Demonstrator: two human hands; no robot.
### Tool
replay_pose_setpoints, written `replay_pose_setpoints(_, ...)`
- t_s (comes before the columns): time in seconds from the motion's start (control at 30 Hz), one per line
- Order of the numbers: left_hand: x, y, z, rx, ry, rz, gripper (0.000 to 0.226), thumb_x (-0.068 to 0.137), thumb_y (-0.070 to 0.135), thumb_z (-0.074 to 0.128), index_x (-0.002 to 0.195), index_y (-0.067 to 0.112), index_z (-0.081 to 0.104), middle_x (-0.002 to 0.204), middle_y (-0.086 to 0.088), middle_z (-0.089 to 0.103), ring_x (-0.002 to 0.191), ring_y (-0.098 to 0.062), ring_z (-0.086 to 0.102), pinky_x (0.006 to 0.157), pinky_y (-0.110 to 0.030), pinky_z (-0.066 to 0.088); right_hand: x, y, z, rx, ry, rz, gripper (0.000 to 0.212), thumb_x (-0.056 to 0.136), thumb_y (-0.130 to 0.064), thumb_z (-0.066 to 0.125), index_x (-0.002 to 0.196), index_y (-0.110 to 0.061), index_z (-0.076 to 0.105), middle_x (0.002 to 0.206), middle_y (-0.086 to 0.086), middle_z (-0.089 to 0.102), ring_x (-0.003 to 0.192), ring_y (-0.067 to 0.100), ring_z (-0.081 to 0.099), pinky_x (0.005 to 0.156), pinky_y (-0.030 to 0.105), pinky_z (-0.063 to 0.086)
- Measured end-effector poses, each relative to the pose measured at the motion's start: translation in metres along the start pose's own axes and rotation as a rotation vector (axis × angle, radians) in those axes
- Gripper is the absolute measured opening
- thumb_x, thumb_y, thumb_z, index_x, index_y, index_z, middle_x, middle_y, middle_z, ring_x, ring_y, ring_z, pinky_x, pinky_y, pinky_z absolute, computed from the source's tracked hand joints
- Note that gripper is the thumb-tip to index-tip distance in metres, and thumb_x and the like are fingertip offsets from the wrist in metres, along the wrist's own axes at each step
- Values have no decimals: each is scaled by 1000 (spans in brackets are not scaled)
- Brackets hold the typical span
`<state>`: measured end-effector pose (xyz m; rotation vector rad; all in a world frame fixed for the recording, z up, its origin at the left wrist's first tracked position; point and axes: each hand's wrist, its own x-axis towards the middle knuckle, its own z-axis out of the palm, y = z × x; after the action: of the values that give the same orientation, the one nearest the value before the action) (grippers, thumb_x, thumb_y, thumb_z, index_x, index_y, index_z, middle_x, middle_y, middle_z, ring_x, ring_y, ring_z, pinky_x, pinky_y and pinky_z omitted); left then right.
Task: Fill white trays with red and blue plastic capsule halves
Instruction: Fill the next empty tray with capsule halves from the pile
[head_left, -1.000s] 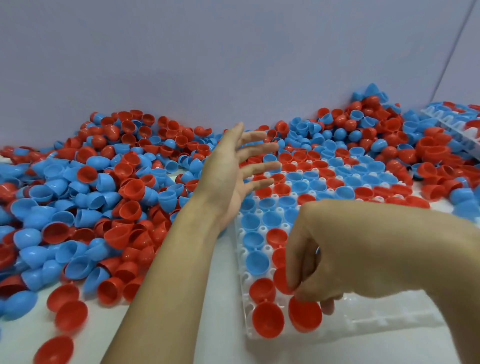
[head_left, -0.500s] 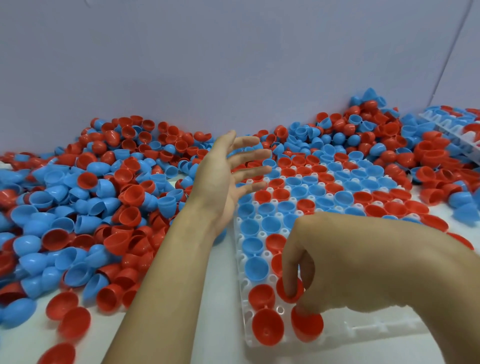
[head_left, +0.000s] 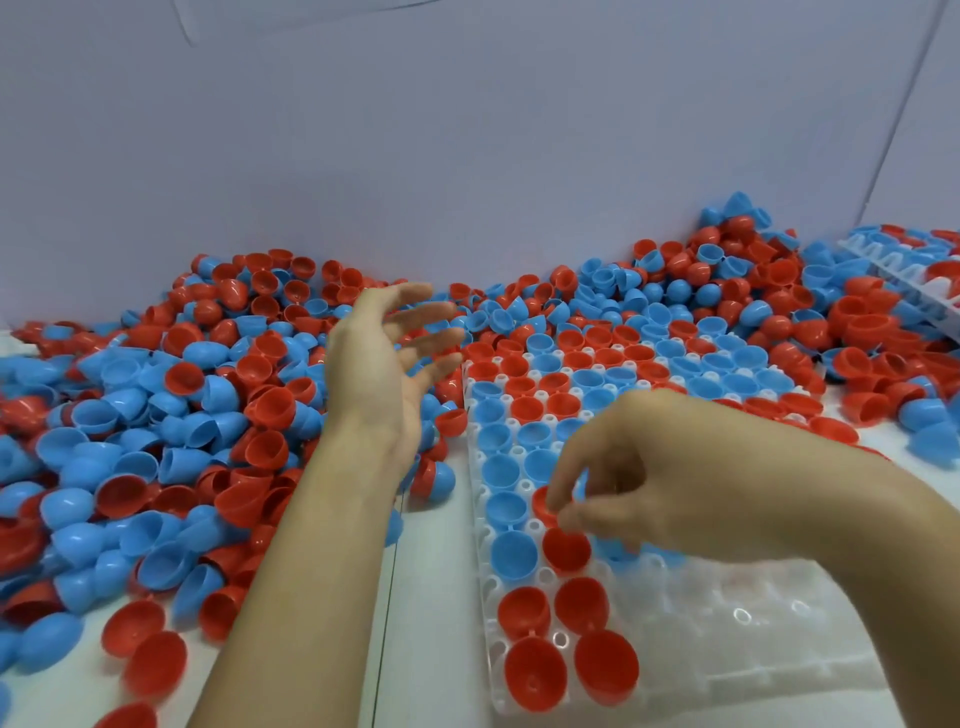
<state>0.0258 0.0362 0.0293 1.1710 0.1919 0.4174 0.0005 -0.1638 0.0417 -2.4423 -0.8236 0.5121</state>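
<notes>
The white tray lies in front of me, with red and blue capsule halves seated open side up in its left and far cells. Three red halves fill its near left corner. My right hand hovers over the tray's middle with fingers curled, and its fingertips pinch a red capsule half just above the cells. My left hand is raised over the edge of the loose pile, palm turned inward and fingers spread, holding nothing.
Loose red and blue halves cover the table to the left and along the grey back wall. A second white tray sits tilted at the far right. Bare white tabletop shows between my forearms.
My right hand has lifted from the tray's near row and moved farther in, leaving red halves seated in the near cells. My left hand has stayed spread over the pile.
</notes>
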Motion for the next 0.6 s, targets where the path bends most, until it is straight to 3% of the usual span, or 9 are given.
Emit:
replay_pose_setpoints(0.07,3,11,-10,-61,137,62,20,97,14,46,89,10,64,79,-5,70,68,-18,67,59,-26,55,5,10,-3,38,244,-49,9,92,-34,67,90,-41,72,68,-28,66,62,-5,65,51,9,46)
replay_pose_setpoints(0.17,9,24,-23,-15,282,201,22,92,5,44,83,13,63,70,-2,66,62,-17,65,55,-25,54,13,23,-3,110,591,-63,17,92,-22,66,88,-36,74,68,-14,66,67,2,64,57,13,50)
replay_pose_setpoints(0.27,20,31,-25,385,257,282,27,90,3,49,78,22,64,73,3,65,67,-15,63,53,-23,50,18,33,0,150,683,-52,19,92,-16,65,90,-32,75,70,-14,65,69,1,64,55,13,52)
replay_pose_setpoints(0.33,40,32,-24,831,195,307,21,89,7,57,83,25,66,80,4,64,74,-16,60,59,-21,49,19,37,1,176,694,-50,19,92,-16,66,90,-32,75,71,-16,65,69,0,64,53,10,50)
replay_pose_setpoints(0.4,63,36,-21,1353,100,254,17,87,17,64,101,27,66,111,-5,64,103,-26,60,88,-34,52,20,39,1,189,705,-57,19,92,-16,66,88,-32,74,70,-16,65,71,1,64,56,8,49)
replay_pose_setpoints(0.43,74,39,-18,1556,9,186,26,86,22,66,111,30,63,128,-9,58,119,-31,54,101,-42,47,20,40,1,196,714,-59,21,92,-16,65,87,-34,74,70,-16,65,70,3,64,56,8,48)
replay_pose_setpoints(0.47,84,40,-15,1681,-105,104,36,87,25,68,121,31,60,138,-10,52,125,-33,50,106,-45,44,19,40,0,206,721,-62,22,92,-15,65,86,-35,74,71,-17,65,68,4,64,55,9,48)
replay_pose_setpoints(0.57,101,36,-9,1770,-507,-206,60,88,28,72,140,37,44,135,3,43,106,-22,57,88,-37,54,20,42,0,246,721,-73,25,92,-14,64,85,-37,72,72,-17,65,63,7,65,54,13,52)
replay_pose_setpoints(0.6,107,29,-10,1751,-599,-303,66,88,29,74,142,41,39,132,6,39,109,-23,56,90,-41,55,20,43,1,254,717,-74,25,92,-14,64,85,-37,72,73,-16,65,63,8,65,57,15,53)
